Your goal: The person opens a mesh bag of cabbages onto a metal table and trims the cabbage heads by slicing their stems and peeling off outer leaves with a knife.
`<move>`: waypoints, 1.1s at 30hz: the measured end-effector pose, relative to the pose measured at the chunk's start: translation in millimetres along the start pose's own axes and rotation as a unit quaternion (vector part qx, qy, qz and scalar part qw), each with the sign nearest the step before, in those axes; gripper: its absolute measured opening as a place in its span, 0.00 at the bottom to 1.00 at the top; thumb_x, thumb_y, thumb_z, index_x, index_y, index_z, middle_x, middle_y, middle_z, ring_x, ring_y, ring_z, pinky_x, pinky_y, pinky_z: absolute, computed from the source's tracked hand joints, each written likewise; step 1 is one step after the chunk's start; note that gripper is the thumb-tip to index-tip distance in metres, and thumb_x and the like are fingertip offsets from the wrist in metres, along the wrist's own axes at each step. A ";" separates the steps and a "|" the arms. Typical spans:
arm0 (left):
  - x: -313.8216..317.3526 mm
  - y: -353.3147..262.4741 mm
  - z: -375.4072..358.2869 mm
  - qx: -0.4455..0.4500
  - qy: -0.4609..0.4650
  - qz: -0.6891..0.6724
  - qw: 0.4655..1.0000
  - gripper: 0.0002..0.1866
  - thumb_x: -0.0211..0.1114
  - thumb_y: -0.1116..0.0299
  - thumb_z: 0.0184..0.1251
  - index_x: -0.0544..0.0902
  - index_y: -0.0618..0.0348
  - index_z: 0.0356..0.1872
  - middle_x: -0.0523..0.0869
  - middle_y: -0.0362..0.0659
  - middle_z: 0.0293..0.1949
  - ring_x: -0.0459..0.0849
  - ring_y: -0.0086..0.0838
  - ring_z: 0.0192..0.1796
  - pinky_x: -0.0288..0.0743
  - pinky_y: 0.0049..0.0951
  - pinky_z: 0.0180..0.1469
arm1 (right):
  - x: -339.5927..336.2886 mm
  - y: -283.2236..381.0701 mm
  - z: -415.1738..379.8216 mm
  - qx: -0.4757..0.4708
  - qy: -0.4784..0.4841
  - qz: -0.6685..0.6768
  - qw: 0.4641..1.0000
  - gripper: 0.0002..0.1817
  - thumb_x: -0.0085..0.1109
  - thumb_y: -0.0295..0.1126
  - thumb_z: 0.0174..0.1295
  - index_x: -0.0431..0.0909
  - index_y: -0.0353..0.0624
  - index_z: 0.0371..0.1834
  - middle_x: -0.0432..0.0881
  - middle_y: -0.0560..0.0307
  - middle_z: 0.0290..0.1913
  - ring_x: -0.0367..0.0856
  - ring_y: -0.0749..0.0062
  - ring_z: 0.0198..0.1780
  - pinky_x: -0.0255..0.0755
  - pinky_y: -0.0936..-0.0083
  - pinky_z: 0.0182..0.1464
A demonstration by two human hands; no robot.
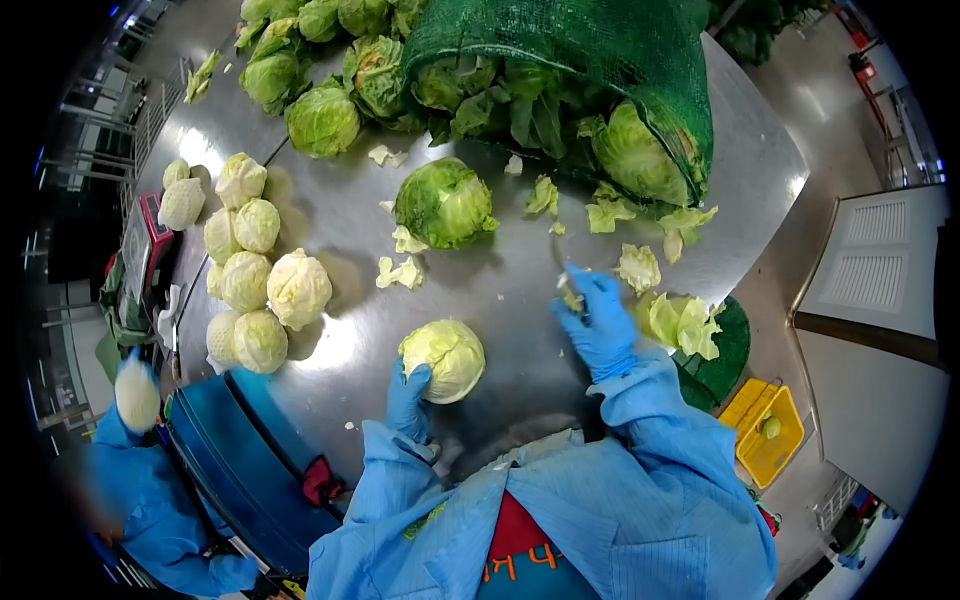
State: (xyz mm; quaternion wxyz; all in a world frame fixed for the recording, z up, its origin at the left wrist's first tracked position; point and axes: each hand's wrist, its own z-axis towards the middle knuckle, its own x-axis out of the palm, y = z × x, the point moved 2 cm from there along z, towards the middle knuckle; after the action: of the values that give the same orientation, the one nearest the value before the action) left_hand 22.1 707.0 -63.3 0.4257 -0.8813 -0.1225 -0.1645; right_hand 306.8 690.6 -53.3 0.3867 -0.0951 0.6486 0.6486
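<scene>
My left hand (408, 398), in a blue glove, grips the lower left side of a pale green cabbage (446, 360) near the front of the metal table. To the right, my gloved right hand (598, 322) has its thumb and fingers apart, with a small leaf scrap (572, 298) by the fingertips. Whether the scrap is touched is unclear. Loose leaves (684, 322) lie just right of that hand. A greener cabbage (445, 203) sits farther back on the table.
A green mesh bag (580, 50) of cabbages lies at the back. Trimmed cabbages (245, 281) stand at the left near a red scale (152, 218). A yellow crate (770, 440) is at lower right. Another person (150, 490) holds a wrapped cabbage at lower left.
</scene>
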 end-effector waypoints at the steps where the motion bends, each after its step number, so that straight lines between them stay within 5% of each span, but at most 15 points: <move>1: -0.7 2.0 -3.6 0.004 0.002 0.009 1.000 0.39 0.74 0.58 0.53 0.67 0.64 0.64 0.77 0.47 0.59 0.76 0.35 0.61 0.68 0.35 0.65 | 10.7 2.9 -7.5 0.032 0.080 0.091 0.992 0.30 0.72 0.38 0.54 0.74 0.47 0.62 0.79 0.56 0.44 0.78 0.74 0.36 0.75 0.77 0.41; 6: -4.4 5.1 -3.3 -0.014 0.042 0.041 0.998 0.41 0.75 0.60 0.51 0.65 0.63 0.65 0.76 0.48 0.59 0.76 0.37 0.62 0.69 0.37 0.66 | 84.6 18.8 -43.9 0.205 0.349 0.316 0.858 0.34 0.73 0.36 0.54 0.71 0.49 0.66 0.79 0.61 0.45 0.76 0.77 0.44 0.73 0.78 0.46; 9: 3.9 -9.6 -19.6 -0.153 0.031 -0.109 0.982 0.40 0.71 0.57 0.58 0.63 0.62 0.68 0.74 0.51 0.63 0.75 0.41 0.63 0.71 0.42 0.66 | 116.8 6.9 -66.8 0.113 0.264 0.400 0.870 0.30 0.69 0.39 0.58 0.72 0.50 0.65 0.80 0.61 0.43 0.80 0.74 0.41 0.74 0.75 0.42; 10: 3.8 -10.0 -23.9 -0.216 0.014 -0.179 0.960 0.39 0.69 0.56 0.60 0.62 0.62 0.68 0.73 0.51 0.63 0.75 0.42 0.63 0.71 0.43 0.66 | 107.7 20.3 -62.4 0.064 0.285 0.311 0.904 0.29 0.67 0.40 0.59 0.72 0.51 0.65 0.80 0.60 0.42 0.80 0.71 0.40 0.74 0.73 0.40; 12: -0.6 5.6 -14.5 -0.145 -0.005 -0.176 0.974 0.38 0.66 0.53 0.64 0.61 0.61 0.69 0.71 0.52 0.65 0.74 0.44 0.65 0.71 0.45 0.66 | 85.0 40.7 -51.9 -0.041 0.311 0.117 0.942 0.26 0.64 0.43 0.62 0.73 0.52 0.63 0.80 0.58 0.39 0.82 0.66 0.37 0.75 0.70 0.36; 15: -6.9 12.8 -10.2 -0.102 -0.005 -0.166 0.981 0.35 0.63 0.55 0.68 0.61 0.61 0.69 0.70 0.52 0.66 0.72 0.44 0.66 0.69 0.47 0.68 | 85.6 33.9 -51.1 -0.095 0.221 0.151 0.959 0.17 0.62 0.45 0.63 0.79 0.51 0.52 0.78 0.55 0.33 0.82 0.61 0.31 0.73 0.69 0.32; 17: -4.4 9.8 -13.5 -0.094 -0.026 -0.136 0.986 0.34 0.64 0.56 0.64 0.65 0.62 0.67 0.73 0.52 0.63 0.76 0.42 0.63 0.72 0.44 0.64 | 76.9 31.9 -42.8 -0.011 0.245 0.196 0.949 0.10 0.65 0.38 0.62 0.79 0.45 0.39 0.78 0.55 0.29 0.84 0.65 0.32 0.72 0.73 0.32; 20: -7.6 14.4 -9.9 -0.014 0.000 -0.088 0.996 0.39 0.72 0.57 0.55 0.66 0.61 0.66 0.75 0.52 0.61 0.76 0.40 0.62 0.70 0.41 0.65 | 72.9 0.8 -31.8 0.041 0.218 0.239 0.945 0.07 0.65 0.32 0.62 0.77 0.42 0.34 0.82 0.56 0.31 0.83 0.72 0.33 0.71 0.77 0.33; 21: -10.1 17.0 -7.7 0.011 0.013 -0.007 1.000 0.41 0.74 0.58 0.52 0.66 0.61 0.66 0.74 0.51 0.61 0.76 0.40 0.61 0.69 0.40 0.65 | 73.2 -13.4 -26.4 0.079 0.200 0.227 0.950 0.06 0.64 0.27 0.62 0.76 0.40 0.32 0.85 0.56 0.37 0.80 0.79 0.35 0.70 0.80 0.34; 24: -8.1 17.3 -5.6 0.096 0.069 0.202 0.972 0.45 0.79 0.60 0.44 0.67 0.62 0.65 0.73 0.50 0.61 0.74 0.40 0.61 0.66 0.39 0.66 | 54.7 -29.0 8.8 0.034 0.042 0.202 0.978 0.11 0.66 0.37 0.61 0.77 0.42 0.32 0.75 0.60 0.23 0.70 0.78 0.25 0.70 0.77 0.30; 26: 18.8 4.1 -6.5 0.162 0.129 0.296 0.932 0.47 0.81 0.61 0.40 0.67 0.64 0.64 0.71 0.50 0.61 0.72 0.41 0.62 0.64 0.40 0.67 | 28.8 -17.1 29.3 0.061 -0.008 0.214 0.975 0.08 0.66 0.33 0.61 0.78 0.41 0.34 0.75 0.63 0.25 0.70 0.80 0.26 0.69 0.79 0.30; 27: 28.6 -6.2 -3.8 0.262 0.157 0.507 0.806 0.53 0.81 0.53 0.39 0.63 0.63 0.67 0.72 0.53 0.59 0.72 0.44 0.61 0.64 0.42 0.66 | 15.6 -12.0 35.4 0.074 -0.034 0.221 0.972 0.07 0.66 0.31 0.61 0.79 0.41 0.34 0.76 0.64 0.25 0.71 0.81 0.27 0.69 0.79 0.30; 30: 52.0 -8.6 -5.1 0.225 0.138 0.561 0.784 0.56 0.83 0.50 0.35 0.63 0.62 0.68 0.70 0.55 0.60 0.69 0.45 0.63 0.62 0.42 0.67 | -14.0 -19.0 39.6 -0.011 -0.055 0.152 0.987 0.06 0.64 0.26 0.61 0.81 0.41 0.40 0.78 0.64 0.30 0.73 0.83 0.30 0.70 0.83 0.32; 31: 52.6 -6.0 -3.8 0.201 0.140 0.550 0.799 0.57 0.83 0.50 0.34 0.63 0.60 0.68 0.67 0.55 0.62 0.68 0.48 0.63 0.62 0.43 0.67 | -23.7 -30.4 39.7 0.050 -0.090 0.191 0.976 0.08 0.64 0.26 0.61 0.81 0.41 0.43 0.78 0.64 0.31 0.73 0.83 0.31 0.70 0.84 0.34; 33: 55.5 -6.9 -3.2 0.238 0.140 0.611 0.742 0.58 0.83 0.50 0.34 0.61 0.60 0.69 0.66 0.57 0.62 0.67 0.49 0.64 0.61 0.44 0.68 | -48.7 -47.9 42.5 0.171 -0.165 0.277 0.931 0.13 0.64 0.25 0.61 0.80 0.41 0.49 0.77 0.64 0.34 0.72 0.82 0.33 0.69 0.85 0.37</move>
State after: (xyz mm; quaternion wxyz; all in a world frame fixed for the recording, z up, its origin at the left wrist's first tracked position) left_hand 70.0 712.8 -34.7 0.6432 -0.6043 0.4681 0.0441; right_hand 386.2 704.4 -53.7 0.3035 0.2641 0.6773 0.6159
